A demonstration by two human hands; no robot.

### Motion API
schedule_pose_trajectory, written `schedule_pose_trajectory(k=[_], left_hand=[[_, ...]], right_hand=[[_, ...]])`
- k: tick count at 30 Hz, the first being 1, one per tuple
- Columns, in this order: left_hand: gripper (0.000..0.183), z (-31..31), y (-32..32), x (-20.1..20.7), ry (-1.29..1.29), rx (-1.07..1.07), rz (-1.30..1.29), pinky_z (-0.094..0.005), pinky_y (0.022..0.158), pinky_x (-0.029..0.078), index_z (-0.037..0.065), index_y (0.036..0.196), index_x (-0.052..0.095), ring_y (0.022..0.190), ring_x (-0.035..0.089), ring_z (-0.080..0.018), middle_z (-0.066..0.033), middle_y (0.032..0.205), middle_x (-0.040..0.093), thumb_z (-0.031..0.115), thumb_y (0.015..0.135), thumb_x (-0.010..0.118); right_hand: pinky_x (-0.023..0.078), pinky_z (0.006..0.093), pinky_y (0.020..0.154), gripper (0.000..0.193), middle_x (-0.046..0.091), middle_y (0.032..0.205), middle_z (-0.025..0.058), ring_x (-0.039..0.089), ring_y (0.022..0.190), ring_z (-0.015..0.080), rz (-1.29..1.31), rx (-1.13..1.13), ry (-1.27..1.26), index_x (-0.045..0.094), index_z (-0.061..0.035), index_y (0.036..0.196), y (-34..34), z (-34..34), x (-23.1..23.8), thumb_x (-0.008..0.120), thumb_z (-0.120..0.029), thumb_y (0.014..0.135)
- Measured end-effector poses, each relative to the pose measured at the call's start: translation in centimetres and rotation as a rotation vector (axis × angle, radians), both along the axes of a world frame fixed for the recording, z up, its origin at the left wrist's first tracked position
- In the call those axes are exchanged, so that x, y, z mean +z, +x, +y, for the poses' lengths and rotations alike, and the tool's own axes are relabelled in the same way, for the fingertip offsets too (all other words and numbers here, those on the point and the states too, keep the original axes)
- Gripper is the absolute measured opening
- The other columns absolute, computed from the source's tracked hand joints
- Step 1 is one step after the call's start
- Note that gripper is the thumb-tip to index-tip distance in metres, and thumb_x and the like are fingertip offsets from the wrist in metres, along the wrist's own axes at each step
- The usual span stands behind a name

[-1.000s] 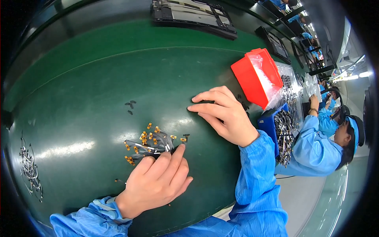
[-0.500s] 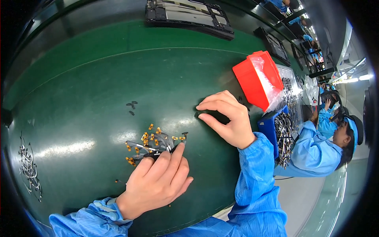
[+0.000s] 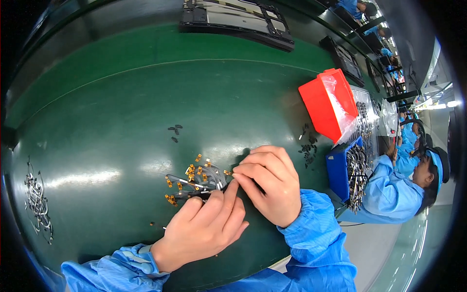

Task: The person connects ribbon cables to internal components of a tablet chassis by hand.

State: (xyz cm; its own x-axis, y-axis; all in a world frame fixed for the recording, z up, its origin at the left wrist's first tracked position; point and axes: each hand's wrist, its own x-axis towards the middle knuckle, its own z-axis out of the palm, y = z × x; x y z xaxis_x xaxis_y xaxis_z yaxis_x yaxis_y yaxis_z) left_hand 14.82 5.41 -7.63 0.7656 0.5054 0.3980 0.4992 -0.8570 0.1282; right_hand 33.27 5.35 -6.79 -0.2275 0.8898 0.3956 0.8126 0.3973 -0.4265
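Under the fingers of my left hand (image 3: pixel 206 221) lies a bunch of thin grey and black flat cables (image 3: pixel 197 186) with small gold-coloured connector ends (image 3: pixel 191 170). That hand is closed on the bunch, its fingertips at the right end. My right hand (image 3: pixel 272 185) meets it there, thumb and forefinger pinched together beside the left fingertips. Whatever the right fingers pinch is hidden between them. Beyond the bunch, several small black pieces (image 3: pixel 175 130) rest on the green table (image 3: pixel 121 112).
At the right stand a red bin (image 3: pixel 318 104) with a plastic bag and a blue bin (image 3: pixel 337 170) full of cables. More black pieces (image 3: pixel 309 151) lie beside them. Loose cables (image 3: pixel 38 202) lie far left. A black frame (image 3: pixel 238 22) sits at the back. A co-worker (image 3: pixel 399 180) sits at the right.
My right hand has come down and toward me, from apart over the table to the left fingertips at the cables. The whole view has shifted slightly.
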Motion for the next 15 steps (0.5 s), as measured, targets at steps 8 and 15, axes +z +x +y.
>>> schedule_pose_trajectory(k=[8, 15], left_hand=[[0.032, 0.2, -0.1, -0.2, 0.031, -0.002, 0.003, -0.0278, 0.067, 0.039, 0.009, 0.094, 0.066, 0.092, 0.054, -0.0178, -0.0066, 0.115, 0.065, 0.038, 0.082, 0.059], [0.030, 0.1, -0.2, 0.2, 0.065, 0.012, 0.000, -0.0238, 0.065, 0.037, 0.010, 0.090, 0.064, 0.089, 0.054, -0.0111, -0.0051, 0.107, 0.067, 0.039, 0.086, 0.057]], right_hand=[[0.047, 0.0351, 0.073, 0.024, 0.062, 0.092, 0.0051, 0.059, 0.093, 0.0250, -0.025, 0.032, -0.025, 0.068, -0.0051, 0.090, 0.6, -0.2, -0.2, 0.073, -0.004, 0.067], [0.047, 0.0407, 0.088, 0.039, 0.061, 0.105, 0.0063, 0.058, 0.100, 0.0246, -0.218, 0.017, -0.092, 0.069, -0.0033, 0.104, 0.0, -2.1, 1.6, 0.070, -0.005, 0.065]])
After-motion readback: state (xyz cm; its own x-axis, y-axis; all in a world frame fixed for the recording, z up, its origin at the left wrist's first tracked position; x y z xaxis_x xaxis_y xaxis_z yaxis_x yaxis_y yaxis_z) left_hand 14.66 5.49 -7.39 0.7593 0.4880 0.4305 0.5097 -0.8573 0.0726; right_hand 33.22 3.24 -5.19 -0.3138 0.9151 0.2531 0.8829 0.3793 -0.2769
